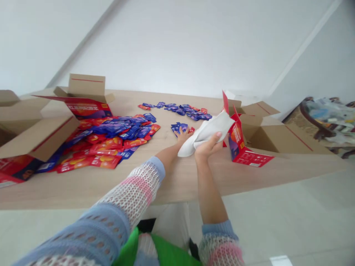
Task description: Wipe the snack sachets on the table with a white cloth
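Observation:
My right hand (208, 146) grips a crumpled white cloth (206, 135) and lifts it a little above the light wooden table (177, 181). My left hand (183, 136) lies palm down with its fingers apart, against the cloth's left side and right next to a small group of blue sachets (179, 128). Further left is a large heap of mixed red and blue sachets (111, 138). A looser row of blue sachets (177, 109) lies at the far side of the table. Just right of my right hand stands a red printed carton (238, 147).
Open cardboard boxes stand at the table's left (36, 138), back left (85, 90) and right (273, 138). Past the near table edge is a tiled floor (277, 210). A heap of assorted items (321, 118) sits at the right, beside a white wall (194, 44).

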`<control>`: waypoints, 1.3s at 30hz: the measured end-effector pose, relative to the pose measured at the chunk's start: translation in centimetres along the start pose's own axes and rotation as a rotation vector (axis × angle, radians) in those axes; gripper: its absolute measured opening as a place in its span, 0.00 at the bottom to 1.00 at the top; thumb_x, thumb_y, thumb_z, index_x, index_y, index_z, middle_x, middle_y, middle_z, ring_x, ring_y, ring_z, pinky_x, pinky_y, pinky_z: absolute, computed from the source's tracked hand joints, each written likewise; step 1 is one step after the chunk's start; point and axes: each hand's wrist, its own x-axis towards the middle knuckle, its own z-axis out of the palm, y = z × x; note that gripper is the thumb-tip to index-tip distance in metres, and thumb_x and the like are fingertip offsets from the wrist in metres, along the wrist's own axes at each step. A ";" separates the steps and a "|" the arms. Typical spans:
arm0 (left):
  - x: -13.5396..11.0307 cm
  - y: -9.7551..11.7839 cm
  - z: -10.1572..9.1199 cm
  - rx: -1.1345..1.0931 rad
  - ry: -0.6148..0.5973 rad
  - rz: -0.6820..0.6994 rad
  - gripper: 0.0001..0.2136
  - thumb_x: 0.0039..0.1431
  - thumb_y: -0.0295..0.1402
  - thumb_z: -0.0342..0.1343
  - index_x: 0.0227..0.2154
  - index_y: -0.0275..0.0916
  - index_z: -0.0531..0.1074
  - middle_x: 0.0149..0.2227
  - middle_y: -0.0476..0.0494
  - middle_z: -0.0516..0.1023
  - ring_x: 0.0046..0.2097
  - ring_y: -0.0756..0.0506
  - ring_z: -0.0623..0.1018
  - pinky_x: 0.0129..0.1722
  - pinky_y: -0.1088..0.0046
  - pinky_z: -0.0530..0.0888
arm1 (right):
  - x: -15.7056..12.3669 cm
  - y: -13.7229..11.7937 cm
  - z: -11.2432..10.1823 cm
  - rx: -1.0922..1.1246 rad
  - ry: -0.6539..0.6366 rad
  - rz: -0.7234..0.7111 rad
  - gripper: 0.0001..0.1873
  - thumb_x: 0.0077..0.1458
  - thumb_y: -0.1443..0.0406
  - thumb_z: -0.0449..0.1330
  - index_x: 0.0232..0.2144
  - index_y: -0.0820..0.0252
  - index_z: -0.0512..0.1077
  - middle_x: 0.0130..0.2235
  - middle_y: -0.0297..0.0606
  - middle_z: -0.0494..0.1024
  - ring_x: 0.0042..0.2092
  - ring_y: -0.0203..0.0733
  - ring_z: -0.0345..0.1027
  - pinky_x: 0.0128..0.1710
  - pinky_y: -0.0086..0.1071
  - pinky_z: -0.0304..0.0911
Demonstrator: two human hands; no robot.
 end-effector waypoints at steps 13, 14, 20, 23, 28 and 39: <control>-3.2 0.4 -5.9 0.018 0.254 -0.206 0.23 0.65 0.43 0.40 0.57 0.35 0.62 0.59 0.30 0.59 0.58 0.32 0.59 0.53 0.51 0.56 | -0.8 1.3 -5.9 -0.069 -0.119 -0.034 0.29 0.63 0.51 0.37 0.30 0.65 0.69 0.27 0.45 0.71 0.31 0.45 0.68 0.30 0.34 0.59; -3.7 0.5 -5.9 0.025 0.217 -0.204 0.23 0.65 0.44 0.39 0.54 0.35 0.65 0.56 0.31 0.63 0.56 0.33 0.61 0.53 0.50 0.56 | -0.9 1.8 -5.7 -0.083 -0.146 -0.001 0.30 0.63 0.51 0.36 0.30 0.66 0.69 0.27 0.45 0.72 0.31 0.45 0.67 0.30 0.34 0.59; -9.1 1.7 -3.6 0.134 -0.014 0.068 0.22 0.62 0.47 0.43 0.53 0.43 0.68 0.54 0.35 0.68 0.54 0.32 0.64 0.54 0.43 0.53 | -1.8 4.1 -4.0 -0.093 -0.285 0.051 0.31 0.63 0.50 0.36 0.34 0.68 0.71 0.33 0.51 0.76 0.34 0.45 0.69 0.32 0.32 0.60; -10.6 1.1 -3.5 0.177 -0.132 0.219 0.19 0.64 0.40 0.42 0.55 0.48 0.65 0.60 0.41 0.63 0.58 0.35 0.62 0.57 0.47 0.52 | -2.2 5.0 -4.0 -0.124 -0.330 0.031 0.31 0.62 0.49 0.39 0.34 0.68 0.72 0.33 0.52 0.76 0.36 0.46 0.70 0.32 0.32 0.59; -12.6 -1.7 -6.6 0.167 -0.367 0.281 0.24 0.62 0.32 0.45 0.61 0.35 0.56 0.61 0.34 0.61 0.60 0.39 0.63 0.58 0.61 0.58 | -3.0 5.6 -5.0 -0.291 -0.403 0.094 0.37 0.63 0.48 0.33 0.34 0.69 0.73 0.32 0.52 0.77 0.35 0.47 0.70 0.33 0.33 0.60; -18.1 -7.1 -11.0 -0.405 -0.202 -0.176 0.34 0.36 0.31 0.67 0.50 0.35 0.65 0.52 0.36 0.71 0.55 0.37 0.70 0.54 0.62 0.66 | -5.0 -2.0 1.2 -0.659 -1.033 -0.158 0.31 0.63 0.63 0.43 0.66 0.61 0.40 0.43 0.52 0.77 0.44 0.54 0.72 0.44 0.43 0.62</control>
